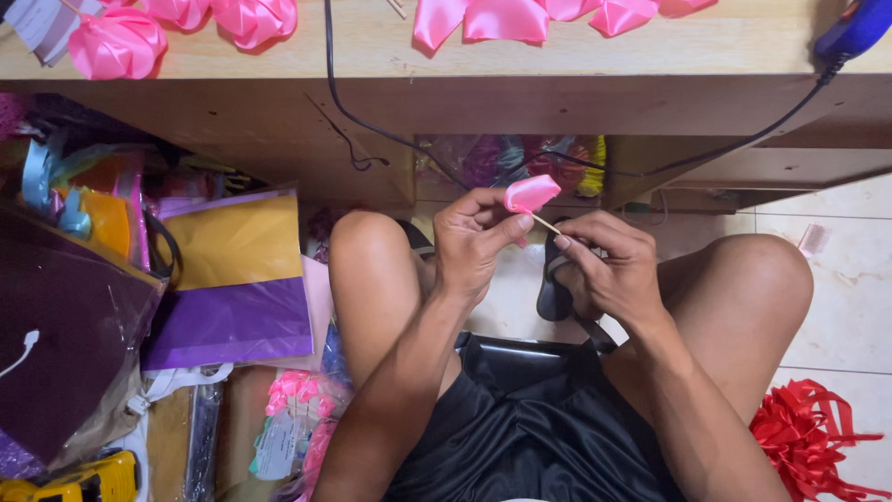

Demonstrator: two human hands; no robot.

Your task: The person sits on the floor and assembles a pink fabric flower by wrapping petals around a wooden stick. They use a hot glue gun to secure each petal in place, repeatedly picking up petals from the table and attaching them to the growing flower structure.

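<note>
Two hands work a pink ribbon petal onto a thin stick, held above the lap.

The left hand [472, 244] pinches the pink ribbon petal [531, 193] between thumb and fingertips, its fingers closed narrowly around the petal's base. The right hand [609, 265] grips the thin wooden stick [546, 224] with fingers curled tight, the stick's tip touching the petal's underside. Both hands sit between the person's bare knees, just below the edge of the wooden table [595, 51]. On the table lie more folded pink ribbon pieces [506, 19] and a blue glue gun [857, 28] with a black cord trailing down. Purple and yellow paper sheets [232, 279] lie to the left on the floor; a red ribbon bow [808, 437] lies at the right.
</note>
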